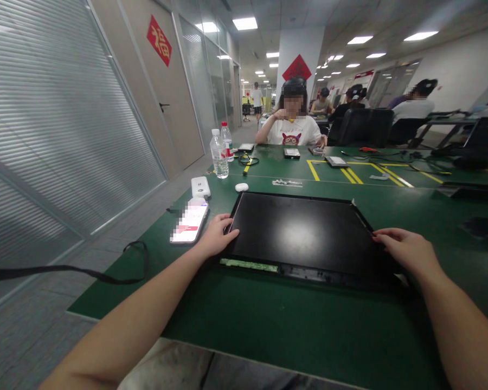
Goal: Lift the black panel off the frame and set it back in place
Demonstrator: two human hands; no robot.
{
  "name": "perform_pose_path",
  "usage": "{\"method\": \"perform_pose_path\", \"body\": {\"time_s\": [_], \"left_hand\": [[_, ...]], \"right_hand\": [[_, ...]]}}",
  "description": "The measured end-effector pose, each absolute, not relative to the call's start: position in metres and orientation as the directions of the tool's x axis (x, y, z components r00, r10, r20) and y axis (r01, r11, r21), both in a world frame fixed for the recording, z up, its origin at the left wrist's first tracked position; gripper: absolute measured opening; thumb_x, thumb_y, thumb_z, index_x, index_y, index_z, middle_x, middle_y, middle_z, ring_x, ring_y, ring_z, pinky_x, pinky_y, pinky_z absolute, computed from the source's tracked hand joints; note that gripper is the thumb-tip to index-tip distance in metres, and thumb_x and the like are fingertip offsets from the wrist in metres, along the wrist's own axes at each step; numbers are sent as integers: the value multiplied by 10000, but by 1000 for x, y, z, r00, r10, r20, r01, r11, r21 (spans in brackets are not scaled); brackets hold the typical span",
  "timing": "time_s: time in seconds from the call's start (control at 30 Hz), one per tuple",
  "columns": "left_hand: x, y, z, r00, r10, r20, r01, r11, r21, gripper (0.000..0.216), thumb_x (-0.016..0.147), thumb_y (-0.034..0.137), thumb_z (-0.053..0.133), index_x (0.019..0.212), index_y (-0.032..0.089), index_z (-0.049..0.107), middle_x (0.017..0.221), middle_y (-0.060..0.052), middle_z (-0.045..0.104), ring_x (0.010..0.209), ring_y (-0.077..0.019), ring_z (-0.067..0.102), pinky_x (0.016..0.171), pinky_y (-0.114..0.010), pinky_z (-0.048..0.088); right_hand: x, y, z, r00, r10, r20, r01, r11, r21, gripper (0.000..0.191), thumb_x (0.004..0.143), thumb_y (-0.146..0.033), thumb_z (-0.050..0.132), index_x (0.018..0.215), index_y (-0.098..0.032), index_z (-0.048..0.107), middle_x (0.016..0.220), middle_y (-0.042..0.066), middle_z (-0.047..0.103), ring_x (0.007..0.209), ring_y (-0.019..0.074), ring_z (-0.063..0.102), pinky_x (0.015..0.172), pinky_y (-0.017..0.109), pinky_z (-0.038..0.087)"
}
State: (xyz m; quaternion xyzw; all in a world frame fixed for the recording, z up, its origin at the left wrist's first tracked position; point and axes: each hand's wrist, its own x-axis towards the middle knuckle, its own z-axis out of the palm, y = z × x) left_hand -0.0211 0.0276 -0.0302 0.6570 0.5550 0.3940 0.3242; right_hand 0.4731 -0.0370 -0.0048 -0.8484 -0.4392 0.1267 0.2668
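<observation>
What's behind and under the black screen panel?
Behind the panel: a small white rounded object and thin silvery pieces on the green table. Whatever lies directly beneath the panel is covered, so can't tell.

The green table [268, 319] carries a black panel [301, 230], phone [189, 226] and bottles [219, 160].

We appear in pale, faintly mottled cloth [168, 365] below the edge of the green table [301, 336], darker grey cloth [244, 374] beside it; over the table, our left hand [215, 235], right hand [412, 250] and both forearms [146, 309] are bare.
</observation>
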Motion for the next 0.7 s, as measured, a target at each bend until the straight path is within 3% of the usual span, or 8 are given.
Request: {"method": "perform_pose_path", "body": {"time_s": [0.23, 0.5, 0.7], "left_hand": [[-21, 28, -33, 90, 980, 175, 468, -197, 862, 356, 650, 418, 942, 916, 235, 791, 1381, -172, 670, 1431, -466, 550, 1316, -544, 324], [-22, 30, -36, 229, 962, 151, 778, -274, 566, 367, 907, 378, 697, 1195, 155, 739, 1542, -225, 571, 1494, -413, 529, 1302, -574, 356], [-22, 29, -36, 260, 956, 138, 801, -293, 522, 404, 936, 375, 652, 1258, 140, 713, 1579, -244, 546, 1512, -409, 520, 1297, -585, 366]], "right_hand": [[477, -37, -8, 578, 815, 39, 685, -459, -565, 284, 729, -463, 638, 839, -268, 813, 834, 74, 793, 892, 310, 721, 862, 412, 499], [480, -32, -15, 574, 812, 109, 720, -436, -539, 270, 691, -462, 626, 774, -279, 807, 765, 64, 765, 832, 309, 708, 793, 413, 514], [477, -35, -13, 588, 804, 86, 695, -448, -562, 270, 686, -460, 633, 777, -274, 807, 796, 69, 777, 835, 296, 707, 796, 402, 512]]}}
